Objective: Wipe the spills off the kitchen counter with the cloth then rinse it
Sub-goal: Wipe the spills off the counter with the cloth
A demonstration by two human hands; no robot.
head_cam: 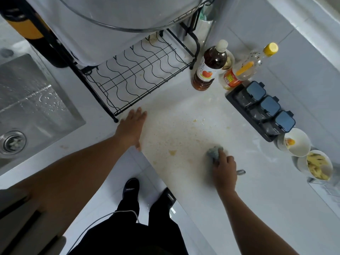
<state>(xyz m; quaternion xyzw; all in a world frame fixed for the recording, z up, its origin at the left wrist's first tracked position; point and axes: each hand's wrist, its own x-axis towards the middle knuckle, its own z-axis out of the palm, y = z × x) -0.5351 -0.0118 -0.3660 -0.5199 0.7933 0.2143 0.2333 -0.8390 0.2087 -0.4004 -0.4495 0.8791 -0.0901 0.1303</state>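
The white kitchen counter [184,105] carries yellowish spills [173,152] and fine brown specks across its middle. My right hand [223,170] grips a bunched grey-blue cloth [214,152] and presses it on the counter at the right edge of the dirty patch. A bit of the cloth shows behind my wrist. My left hand [131,128] lies flat with straight fingers on the counter's front edge, beside the corner of the dish rack. The steel sink [33,111] is at the left, wet, with its drain [12,142] visible.
A black wire dish rack [132,78] stands at the back. Behind the spills are a dark vinegar bottle [209,67] and an oil bottle [244,70]. A dark seasoning box set [261,109] and two white bowls [298,142] with food line the right side.
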